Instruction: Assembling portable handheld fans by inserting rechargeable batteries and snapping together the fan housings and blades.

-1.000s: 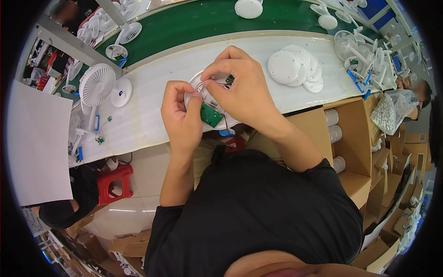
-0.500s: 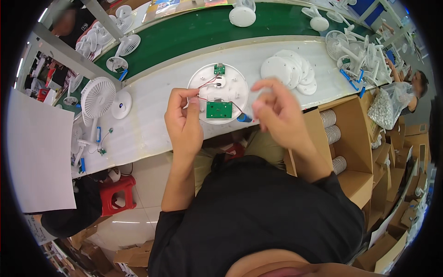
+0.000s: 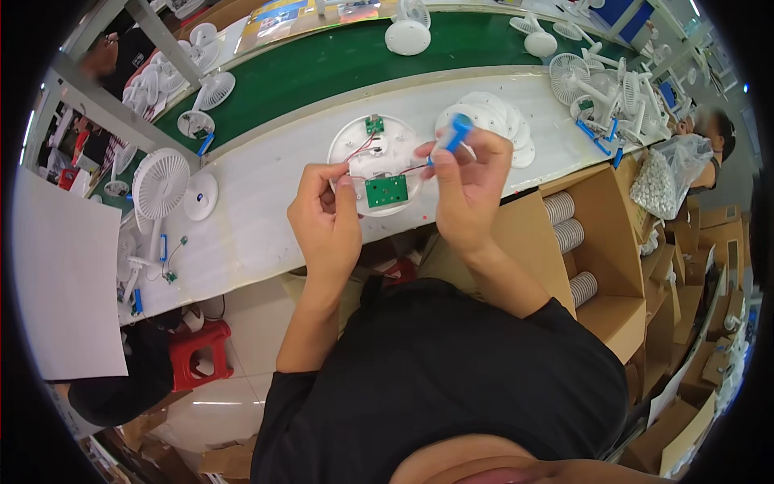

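In the head view, the right hand (image 3: 469, 194), seen empty a moment ago, now has its grip closed on a blue cylindrical cell (image 3: 458, 132), raised just right of the white round plastic base (image 3: 343, 145) on the surface (image 3: 266, 173). The cell thus seems the part being handled. The left hand (image 3: 326, 222) is at the base's left rim; whether its grip pinches anything, I cannot tell.

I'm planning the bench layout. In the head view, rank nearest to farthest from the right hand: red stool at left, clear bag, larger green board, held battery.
1. Blue battery, in the right hand.
2. Larger green board, just left.
3. Clear bag, far right.
4. Red stool, lower left floor.
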The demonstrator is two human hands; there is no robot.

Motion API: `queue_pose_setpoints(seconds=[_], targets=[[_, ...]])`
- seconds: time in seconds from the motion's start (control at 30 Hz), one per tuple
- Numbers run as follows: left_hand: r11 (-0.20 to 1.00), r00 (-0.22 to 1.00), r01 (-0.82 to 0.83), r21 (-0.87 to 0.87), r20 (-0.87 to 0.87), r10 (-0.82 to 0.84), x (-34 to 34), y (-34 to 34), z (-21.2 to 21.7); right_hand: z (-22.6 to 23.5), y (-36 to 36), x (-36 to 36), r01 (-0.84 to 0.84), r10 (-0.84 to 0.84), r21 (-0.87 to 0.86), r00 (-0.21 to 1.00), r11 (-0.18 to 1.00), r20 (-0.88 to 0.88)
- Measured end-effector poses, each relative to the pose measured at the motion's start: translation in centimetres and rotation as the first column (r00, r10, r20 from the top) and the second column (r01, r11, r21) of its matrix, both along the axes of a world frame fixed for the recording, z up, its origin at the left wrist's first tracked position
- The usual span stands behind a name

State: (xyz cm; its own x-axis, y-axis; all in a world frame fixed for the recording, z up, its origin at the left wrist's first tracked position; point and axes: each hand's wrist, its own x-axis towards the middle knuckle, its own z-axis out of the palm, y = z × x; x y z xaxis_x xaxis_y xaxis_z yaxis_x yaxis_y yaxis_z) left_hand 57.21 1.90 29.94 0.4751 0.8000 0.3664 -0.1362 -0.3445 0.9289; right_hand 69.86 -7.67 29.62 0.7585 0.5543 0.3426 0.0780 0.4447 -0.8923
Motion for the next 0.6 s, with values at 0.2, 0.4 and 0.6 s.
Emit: queue_pose_setpoints(seconds=[0.2,0.4,0.6], targets=[[0.997,0.996,0.035,-0.064,0.089,-0.029,-0.3,0.8,0.5,3.2,0.4,0.9,-0.254,0.279,-0.196,0.954,0.947,0.112],[0.998,0.998,0.003,-0.068,0.063,0.002,0.4,1.7,0.0,2.7,1.5,1.7,0.011,0.18,-0.377,0.867,0.926,0.465],[0.997,0.999,-0.022,-0.071,0.04,0.025,0.7,2.6,-0.3,0.3,3.0,2.5,0.107,0.079,-0.283,0.815,0.953,0.574]])
